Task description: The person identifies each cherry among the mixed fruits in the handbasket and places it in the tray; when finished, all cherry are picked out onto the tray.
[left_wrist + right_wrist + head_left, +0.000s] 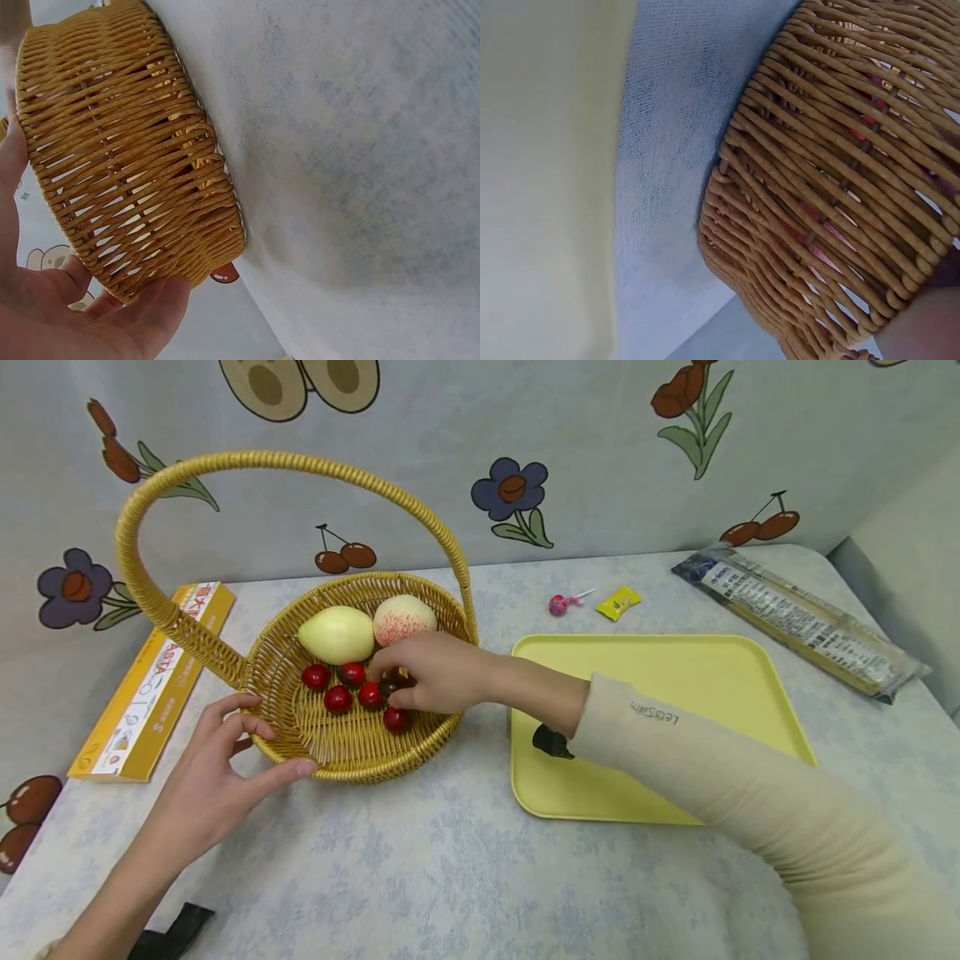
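Cherry (391, 687) pinched by R hand (431, 671) in basket (352, 756), L hand (217, 768) open on rim

Wicker basket (352, 752): round, golden-yellow, w/ tall arched handle; upright on table, just left of yellow tray. Contents: approx. six small dark-red cherries (337, 698) clustered at centre-front; pale-green fruit (336, 634) and pink-blushed peach (403, 618) side by side at rear. One dark cherry (390, 687) pinched, partly hidden by fingers.
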### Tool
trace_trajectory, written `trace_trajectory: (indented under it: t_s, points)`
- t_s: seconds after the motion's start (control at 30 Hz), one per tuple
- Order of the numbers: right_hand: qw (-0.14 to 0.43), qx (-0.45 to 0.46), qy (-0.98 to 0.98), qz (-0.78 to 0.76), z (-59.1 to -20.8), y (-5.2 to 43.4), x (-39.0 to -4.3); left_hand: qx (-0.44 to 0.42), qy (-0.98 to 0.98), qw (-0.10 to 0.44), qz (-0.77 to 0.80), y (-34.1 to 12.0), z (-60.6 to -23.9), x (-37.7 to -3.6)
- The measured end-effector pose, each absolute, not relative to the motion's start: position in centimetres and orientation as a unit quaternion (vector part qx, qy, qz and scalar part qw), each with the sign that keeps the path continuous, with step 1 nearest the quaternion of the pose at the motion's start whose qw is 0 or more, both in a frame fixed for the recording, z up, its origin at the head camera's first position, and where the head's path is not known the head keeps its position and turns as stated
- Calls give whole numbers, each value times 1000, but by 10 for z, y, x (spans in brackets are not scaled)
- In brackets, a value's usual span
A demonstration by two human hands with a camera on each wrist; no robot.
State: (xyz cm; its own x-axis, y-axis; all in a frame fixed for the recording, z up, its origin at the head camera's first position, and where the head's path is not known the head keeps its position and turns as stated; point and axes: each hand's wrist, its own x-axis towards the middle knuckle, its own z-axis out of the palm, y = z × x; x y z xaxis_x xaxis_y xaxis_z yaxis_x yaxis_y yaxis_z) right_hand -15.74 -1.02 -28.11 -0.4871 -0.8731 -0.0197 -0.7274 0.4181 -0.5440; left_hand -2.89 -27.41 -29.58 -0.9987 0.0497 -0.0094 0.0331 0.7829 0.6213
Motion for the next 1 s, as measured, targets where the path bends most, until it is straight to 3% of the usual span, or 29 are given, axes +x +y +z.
trace_trajectory:
  t_s: [0.23, 0.6, 1.0]
  points:
    - [109, -497, 816, -274, -268, 3, -146, 24, 943, 11, 333, -274, -296, -29]
    - [88, -528, 773, -340, -254, 38, -124, 26, 941, 4, 337, -275, -298, -27]
    - [44, -464, 796, -386, -262, 94, -110, 32, 942, 3, 335, -273, -298, -28]
